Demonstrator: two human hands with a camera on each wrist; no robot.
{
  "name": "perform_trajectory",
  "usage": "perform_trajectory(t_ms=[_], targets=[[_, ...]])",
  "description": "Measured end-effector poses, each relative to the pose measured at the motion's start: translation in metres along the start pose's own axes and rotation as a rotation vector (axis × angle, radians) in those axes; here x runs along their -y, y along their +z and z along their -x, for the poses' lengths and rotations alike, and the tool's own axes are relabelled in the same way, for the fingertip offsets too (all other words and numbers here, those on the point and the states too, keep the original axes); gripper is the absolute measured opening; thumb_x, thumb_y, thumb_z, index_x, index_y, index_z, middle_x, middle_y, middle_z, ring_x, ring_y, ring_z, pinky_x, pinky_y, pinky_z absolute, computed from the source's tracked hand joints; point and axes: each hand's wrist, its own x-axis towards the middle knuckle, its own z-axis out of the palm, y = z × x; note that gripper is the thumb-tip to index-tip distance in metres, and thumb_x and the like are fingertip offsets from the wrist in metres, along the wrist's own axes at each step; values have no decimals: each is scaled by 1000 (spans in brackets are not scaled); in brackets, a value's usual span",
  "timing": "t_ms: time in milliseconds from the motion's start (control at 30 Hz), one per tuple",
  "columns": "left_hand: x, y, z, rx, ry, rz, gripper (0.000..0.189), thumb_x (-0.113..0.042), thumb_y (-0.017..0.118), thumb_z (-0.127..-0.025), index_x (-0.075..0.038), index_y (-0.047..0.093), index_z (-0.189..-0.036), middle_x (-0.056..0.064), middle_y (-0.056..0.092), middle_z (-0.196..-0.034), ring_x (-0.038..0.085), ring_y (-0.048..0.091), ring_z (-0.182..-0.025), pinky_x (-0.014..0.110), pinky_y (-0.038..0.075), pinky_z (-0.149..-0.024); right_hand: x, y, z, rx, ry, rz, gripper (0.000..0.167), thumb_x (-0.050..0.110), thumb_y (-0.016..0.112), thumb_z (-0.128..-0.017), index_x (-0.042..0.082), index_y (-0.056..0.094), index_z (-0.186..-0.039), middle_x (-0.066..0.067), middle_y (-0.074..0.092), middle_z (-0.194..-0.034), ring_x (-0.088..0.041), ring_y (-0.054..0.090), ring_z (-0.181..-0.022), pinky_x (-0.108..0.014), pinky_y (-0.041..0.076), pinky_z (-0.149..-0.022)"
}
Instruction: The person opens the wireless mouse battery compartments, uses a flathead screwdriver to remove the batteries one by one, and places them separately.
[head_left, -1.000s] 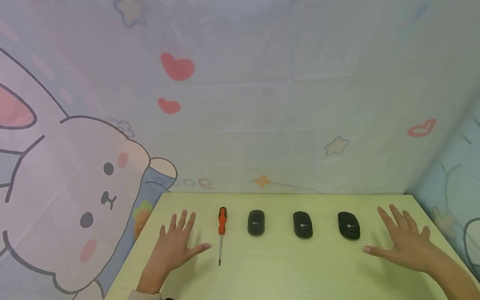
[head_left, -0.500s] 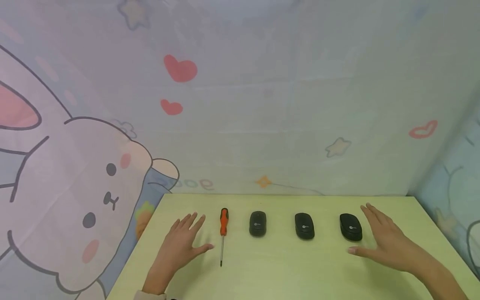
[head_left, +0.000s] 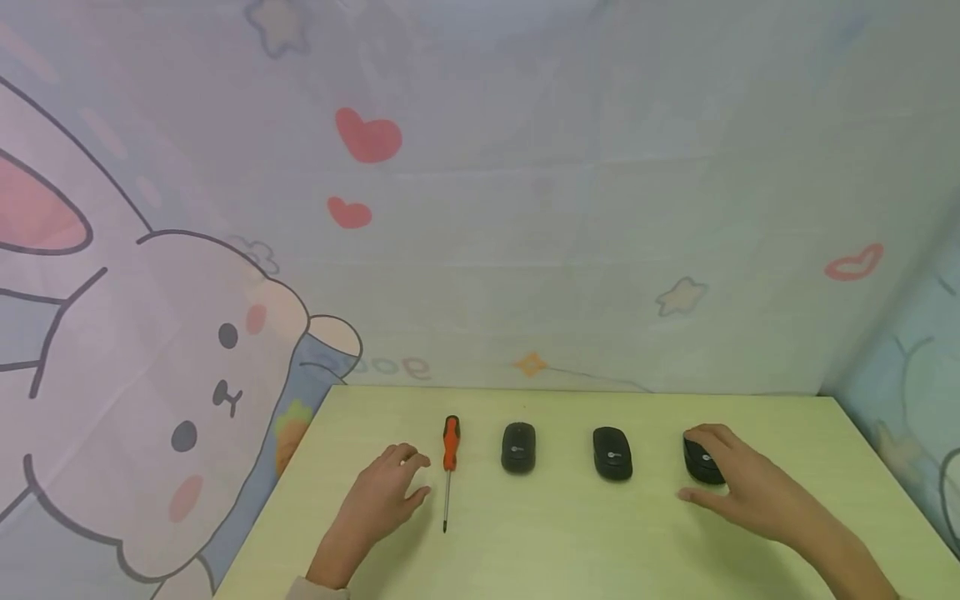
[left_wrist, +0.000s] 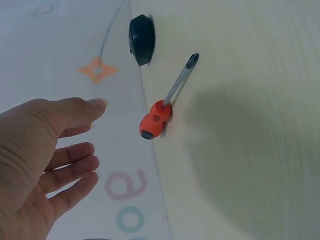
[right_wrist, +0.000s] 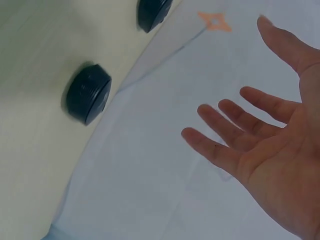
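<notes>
Screwdriver (head_left: 451,452) lies just beside the fingertips of the left hand (head_left: 381,493), end mouse (head_left: 701,463) below those of the right hand (head_left: 753,487); spacing probably leaves grasping room; thumbs and fingers apart.

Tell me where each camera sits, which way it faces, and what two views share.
Head: worn on the head, facing forward and down over the table at the screwdriver and three dark mice, with the backdrop behind; left hand and right hand show.
Left wrist: worn there, looking past the left hand at the screwdriver and one mouse; only that hand shows.
Right wrist: worn there, looking past the right hand at two mice; only that hand shows.
Shared: both wrist views catch the backdrop's orange star.
</notes>
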Motion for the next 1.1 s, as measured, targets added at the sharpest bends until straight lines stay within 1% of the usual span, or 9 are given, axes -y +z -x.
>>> perform_trajectory(t_ms=[133, 200, 300, 433, 567, 700, 867, 1000, 1100], targets=[[-7, 7, -3, -15, 16, 36, 24, -19, 90, -84, -13, 70, -95, -1, 62, -103, 15, 58, -93, 24, 54, -64, 11, 5, -7, -27, -29, 17, 61, 41, 85, -88, 6, 63, -134, -8, 66, -134, -28, 71, -114, -48, 61, -92], [-10, 12, -5, -15, 25, 44, 23, -19, 89, -85, -13, 69, -94, -1, 61, -103, 13, 55, -90, 22, 51, -63, 16, 10, -10, -33, -39, 12, 58, 40, 84, -89, 7, 64, -132, -6, 68, -132, -28, 71, -115, -48, 61, -92], [-14, 18, -7, 1, 34, 50, 22, -20, 88, -86, -13, 71, -99, 1, 62, -107, 14, 56, -89, 23, 52, -63, 24, 18, -14, -35, -51, 2, 54, 38, 84, -89, 9, 65, -131, -4, 69, -131, -26, 71, -115, -47, 61, -93], [-20, 25, -15, 33, 41, 41, 34, -24, 86, -89, -10, 72, -117, 4, 66, -119, 18, 62, -97, 29, 58, -71, 30, 29, -19, -40, -63, -3, 53, 35, 85, -89, 9, 66, -132, -4, 70, -131, -27, 70, -118, -47, 61, -95], [-24, 32, -21, 51, 42, 8, 49, -28, 85, -90, -10, 67, -132, 7, 67, -127, 24, 67, -109, 38, 62, -82, 36, 39, -27, -27, -70, -2, 57, 37, 84, -90, 7, 65, -135, -10, 69, -136, -32, 69, -123, -50, 61, -96], [-27, 38, -26, 64, 46, -7, 55, -31, 83, -92, -9, 63, -138, 12, 66, -134, 30, 67, -121, 46, 62, -95, 40, 48, -33, 8, -66, -20, 62, 38, 83, -91, 6, 62, -139, -16, 64, -143, -36, 69, -123, -52, 61, -94], [-30, 50, -31, 108, 36, 36, 64, -38, 80, -94, -8, 57, -146, 19, 57, -150, 37, 59, -135, 53, 58, -103, 44, 61, -40, 53, -78, -31, 70, 41, 80, -93, 5, 56, -148, -19, 58, -152, -39, 64, -131, -53, 59, -99], [-32, 59, -36, 156, 42, 23, 68, -42, 77, -96, -8, 54, -150, 20, 52, -157, 38, 56, -141, 54, 56, -108, 49, 74, -46, 68, -125, -23, 73, 41, 78, -94, 5, 52, -152, -18, 54, -158, -37, 62, -135, -50, 59, -101], [-33, 66, -41, 182, 49, 7, 67, -43, 73, -98, -8, 53, -152, 19, 51, -158, 37, 55, -143, 52, 55, -111, 55, 84, -50, 75, -148, -15, 73, 40, 79, -94, 4, 52, -152, -17, 52, -160, -35, 63, -135, -49, 59, -101]])
